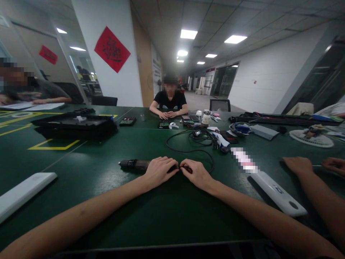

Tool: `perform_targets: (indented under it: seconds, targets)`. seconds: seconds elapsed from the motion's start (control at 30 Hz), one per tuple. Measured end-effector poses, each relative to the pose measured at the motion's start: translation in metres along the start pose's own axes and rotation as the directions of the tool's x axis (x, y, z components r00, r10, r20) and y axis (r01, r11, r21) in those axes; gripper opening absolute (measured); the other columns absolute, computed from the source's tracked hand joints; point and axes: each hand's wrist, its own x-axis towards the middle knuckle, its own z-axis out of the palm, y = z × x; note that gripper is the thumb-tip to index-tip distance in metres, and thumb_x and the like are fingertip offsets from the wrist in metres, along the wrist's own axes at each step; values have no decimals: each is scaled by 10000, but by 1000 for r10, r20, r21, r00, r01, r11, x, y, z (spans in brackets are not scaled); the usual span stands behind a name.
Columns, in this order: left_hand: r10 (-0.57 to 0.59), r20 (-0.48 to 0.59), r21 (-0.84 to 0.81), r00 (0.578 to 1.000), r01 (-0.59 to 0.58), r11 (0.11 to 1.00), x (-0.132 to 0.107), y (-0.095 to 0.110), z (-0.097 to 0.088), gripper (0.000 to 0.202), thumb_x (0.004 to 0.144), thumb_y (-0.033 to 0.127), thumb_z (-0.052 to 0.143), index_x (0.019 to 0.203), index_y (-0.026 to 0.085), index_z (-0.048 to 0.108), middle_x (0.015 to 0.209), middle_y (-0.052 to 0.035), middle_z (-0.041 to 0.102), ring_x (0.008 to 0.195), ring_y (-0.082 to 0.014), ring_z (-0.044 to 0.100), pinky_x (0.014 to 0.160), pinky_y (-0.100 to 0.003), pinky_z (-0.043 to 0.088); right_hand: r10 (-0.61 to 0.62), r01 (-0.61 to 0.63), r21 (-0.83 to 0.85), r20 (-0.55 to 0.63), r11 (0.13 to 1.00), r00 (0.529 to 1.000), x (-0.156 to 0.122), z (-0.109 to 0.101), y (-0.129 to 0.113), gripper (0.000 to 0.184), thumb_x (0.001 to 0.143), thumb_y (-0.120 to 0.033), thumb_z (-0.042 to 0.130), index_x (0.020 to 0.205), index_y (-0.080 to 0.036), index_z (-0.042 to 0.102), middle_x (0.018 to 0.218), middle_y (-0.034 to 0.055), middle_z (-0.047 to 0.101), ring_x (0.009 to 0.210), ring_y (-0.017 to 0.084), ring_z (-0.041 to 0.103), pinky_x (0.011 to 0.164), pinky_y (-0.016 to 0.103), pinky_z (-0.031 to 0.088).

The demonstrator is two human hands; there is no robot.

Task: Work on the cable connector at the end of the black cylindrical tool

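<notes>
On the green table before me lies a dark, cylindrical electric screwdriver point(132, 164) with a metal tip pointing left. My left hand point(161, 171) is closed around its rear end, palm down, hiding that part. Close by, my right hand point(198, 174) pinches the end of a black cable point(211, 158), which curves away behind it. My two hands' fingertips nearly meet; whether the cable joins the screwdriver there is hidden by the fingers.
A long white plastic piece point(279, 192) lies right, another white piece point(27, 192) left. Farther back are a black tray point(75, 126), a coiled cable point(201, 135) and a round white grille point(311, 138). A co-worker's hands point(299, 165) rest at right; a person point(170, 100) sits opposite.
</notes>
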Motion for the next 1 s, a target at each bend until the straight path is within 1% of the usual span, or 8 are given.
perform_targets:
  seconds: [0.1,0.17,0.47,0.57,0.63,0.7,0.87,1.0]
  targets:
    - [35,3,-21,999,-35,999,0,1,-2,197,1016,401,566,1147,281,651,1074,-2,733,943,-203,659,805,-361,448,-2,2,-2,-9,1000,1000,-1,1,1,107,990,-184,598,1078,-213,651,1023,39,690,899,179,660,792,281,503]
    - [29,8,-28,1000,-29,999,-1,1,-2,180,1030,386,545,1124,277,654,1062,2,732,939,-199,657,814,-359,446,-3,3,-7,-15,1000,1000,-1,2,2,101,989,-188,603,1072,-214,652,1009,35,691,878,175,657,789,282,501]
    - [-27,12,12,1000,27,1000,0,-2,3,244,1021,499,564,1000,263,620,930,11,712,850,-206,638,749,-349,420,-6,6,-8,-2,1000,1000,-1,4,2,95,982,-189,605,1060,-215,652,996,36,691,869,177,656,771,276,502]
    - [-17,10,-5,1000,17,1000,-2,-2,1,230,998,487,597,1083,276,630,998,9,728,890,-212,654,772,-360,431,-2,2,-1,-6,1000,1000,-1,5,2,100,982,-188,603,1066,-217,650,1003,37,692,884,180,659,787,280,507]
    - [15,10,-33,1000,-14,999,-4,-1,-1,199,1001,422,591,1142,287,630,1069,10,734,937,-205,663,809,-363,440,-2,2,-1,-3,1000,1000,-1,5,2,103,983,-192,604,1072,-219,650,1015,38,693,902,182,661,796,279,508]
    - [32,5,-51,999,-32,998,-5,-2,-1,166,1017,374,563,1141,289,635,1089,13,735,956,-193,666,830,-357,443,-5,5,-8,6,1000,1000,0,4,1,101,986,-200,605,1073,-220,652,1018,38,693,905,182,662,795,277,506]
    - [-36,-11,-22,999,36,999,-5,-2,0,218,1015,466,568,1081,269,636,991,9,735,890,-199,666,783,-354,444,-4,5,-27,7,1000,1000,-1,5,-2,97,989,-217,607,1072,-215,658,1004,38,695,873,176,657,768,272,500]
    - [34,-7,-43,999,-34,999,-6,-2,0,205,1018,400,558,1169,286,638,1093,0,738,965,-200,671,837,-359,455,-4,4,-25,3,1000,1000,-2,4,-3,100,991,-218,605,1074,-210,660,1014,44,694,882,179,656,768,278,502]
